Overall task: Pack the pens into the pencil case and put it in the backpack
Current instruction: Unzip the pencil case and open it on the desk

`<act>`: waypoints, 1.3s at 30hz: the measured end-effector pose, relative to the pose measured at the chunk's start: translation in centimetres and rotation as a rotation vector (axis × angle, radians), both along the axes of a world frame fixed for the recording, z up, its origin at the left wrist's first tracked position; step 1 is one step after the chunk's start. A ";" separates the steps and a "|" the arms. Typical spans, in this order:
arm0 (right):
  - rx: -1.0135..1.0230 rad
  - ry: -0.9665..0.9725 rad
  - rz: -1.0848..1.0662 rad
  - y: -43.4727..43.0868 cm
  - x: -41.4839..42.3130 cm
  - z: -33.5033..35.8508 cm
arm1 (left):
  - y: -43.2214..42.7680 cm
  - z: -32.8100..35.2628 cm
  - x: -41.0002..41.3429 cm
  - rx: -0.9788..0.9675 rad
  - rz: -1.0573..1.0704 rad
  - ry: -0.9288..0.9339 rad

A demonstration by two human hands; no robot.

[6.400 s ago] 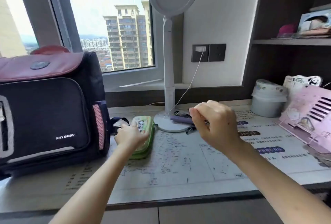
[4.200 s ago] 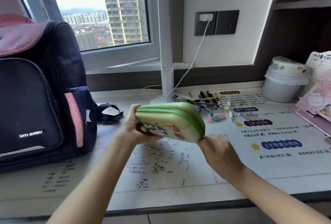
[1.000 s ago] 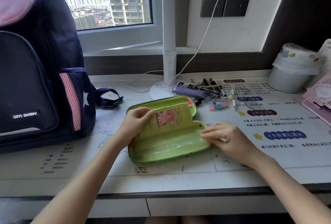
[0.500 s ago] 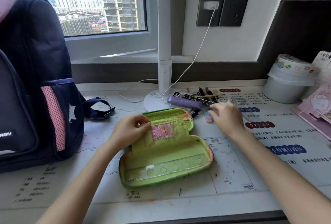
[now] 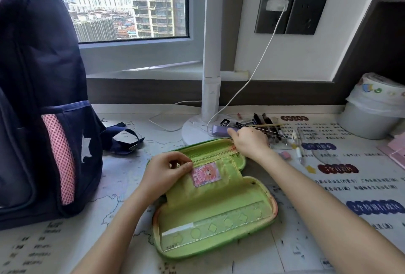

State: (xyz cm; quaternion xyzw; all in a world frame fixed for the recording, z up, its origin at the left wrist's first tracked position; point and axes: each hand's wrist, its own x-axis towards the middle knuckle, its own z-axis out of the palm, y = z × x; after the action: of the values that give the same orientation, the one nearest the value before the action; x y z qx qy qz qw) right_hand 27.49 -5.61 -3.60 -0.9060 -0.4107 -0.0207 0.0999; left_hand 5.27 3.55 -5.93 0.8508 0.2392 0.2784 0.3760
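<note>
The green pencil case (image 5: 210, 199) now lies unzipped and flat on the desk (image 5: 65, 240) in front of me, so packing can start. My left hand (image 5: 163, 172) pinches its inner flap, while my right hand (image 5: 249, 142) has left the case and curls over the pens (image 5: 265, 125) by the lamp base (image 5: 194, 128); I cannot tell whether it grips one. The backpack (image 5: 41, 102) stands at left.

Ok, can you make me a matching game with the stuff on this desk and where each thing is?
Things:
1. backpack
2. pencil case
3. pens
4. bin

Places:
A. open, in the middle of the desk
B. far right
C. by the lamp base
D. standing at the left

Pairs: 1-D, 2-A, 3-C, 4-B
</note>
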 end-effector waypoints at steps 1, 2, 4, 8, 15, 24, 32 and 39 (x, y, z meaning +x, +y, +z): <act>-0.007 0.011 -0.021 0.3 0.2 0.1 | 0.0 0.0 0.0 -0.009 -0.008 0.001; -0.015 0.030 -0.037 0.6 0.4 0.2 | 0.2 -0.1 -0.1 -0.013 -0.016 0.009; -0.035 0.098 -0.052 1.3 0.8 0.7 | 0.4 -0.1 -0.3 -0.033 -0.035 0.035; -0.172 0.141 -0.053 2.4 1.0 2.3 | 0.8 0.1 -1.0 -0.104 -0.125 0.042; -0.230 -0.197 0.076 2.1 -0.9 1.8 | 0.3 0.2 -1.3 0.005 -0.083 0.015; -0.236 -0.476 0.027 -6.2 -0.2 3.1 | -0.2 0.1 -1.2 0.101 -0.053 0.029; 0.497 -0.435 0.181 -16.8 -1.8 4.6 | -0.4 0.1 -1.3 0.080 -0.045 0.028; 0.393 -0.379 0.668 -15.5 -8.7 0.5 | -0.3 0.2 -1.4 0.018 -0.059 0.028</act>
State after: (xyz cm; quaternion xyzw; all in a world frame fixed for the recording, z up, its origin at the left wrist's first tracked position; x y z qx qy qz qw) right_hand 18.77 -21.16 -3.07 -0.6671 -0.6810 -0.2312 0.1944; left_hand 3.82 3.26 -5.78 0.8647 0.2165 0.2575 0.3730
